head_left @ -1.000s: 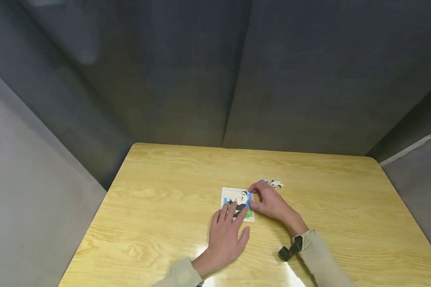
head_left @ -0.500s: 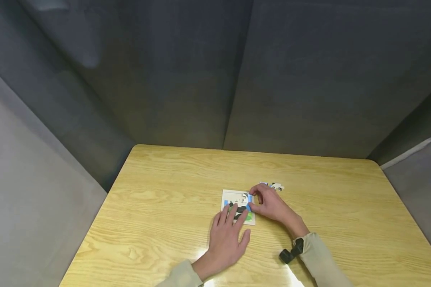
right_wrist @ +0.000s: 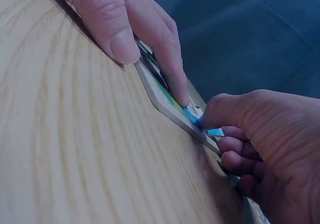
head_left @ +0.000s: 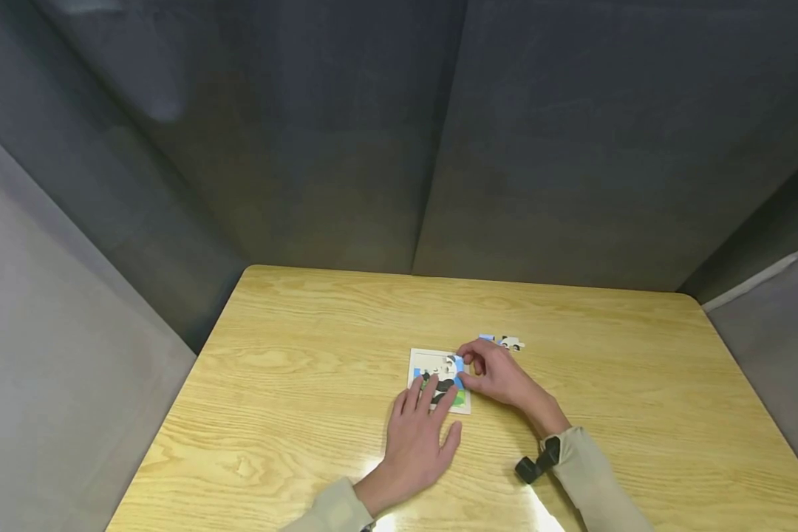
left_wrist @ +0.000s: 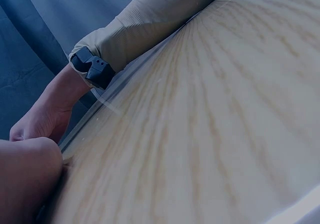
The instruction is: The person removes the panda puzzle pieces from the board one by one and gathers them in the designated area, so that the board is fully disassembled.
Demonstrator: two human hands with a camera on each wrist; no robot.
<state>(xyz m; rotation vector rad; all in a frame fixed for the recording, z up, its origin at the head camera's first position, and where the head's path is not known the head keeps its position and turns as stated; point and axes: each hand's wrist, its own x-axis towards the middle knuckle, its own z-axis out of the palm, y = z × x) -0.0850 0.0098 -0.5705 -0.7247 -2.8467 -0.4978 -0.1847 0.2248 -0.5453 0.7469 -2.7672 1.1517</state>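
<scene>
A square panda puzzle in a pale tray (head_left: pixel 428 357) lies on the table. My left hand (head_left: pixel 417 443) rests on its lower part with fingers spread and straight, covering some of the picture. At the tray's right side my right hand (head_left: pixel 502 378) pinches a blue-and-white puzzle piece (head_left: pixel 459 364) between thumb and fingers. In the right wrist view, the right thumb presses on a blue piece (right_wrist: pixel 192 116) by the tray's edge, and a left fingertip touches the puzzle close by. The left wrist view hides the puzzle.
Just beyond the right hand lie a loose panda-face piece (head_left: pixel 511 343) and a blue piece (head_left: pixel 487 337), partly hidden by the hand. A wooden table (head_left: pixel 306 355) extends around the tray, with dark curtains (head_left: pixel 326 148) behind it. A black device (head_left: pixel 539 459) is strapped on the right wrist.
My right fingers have shifted slightly left over the tray's right edge with the piece. The left hand stays in place on the puzzle.
</scene>
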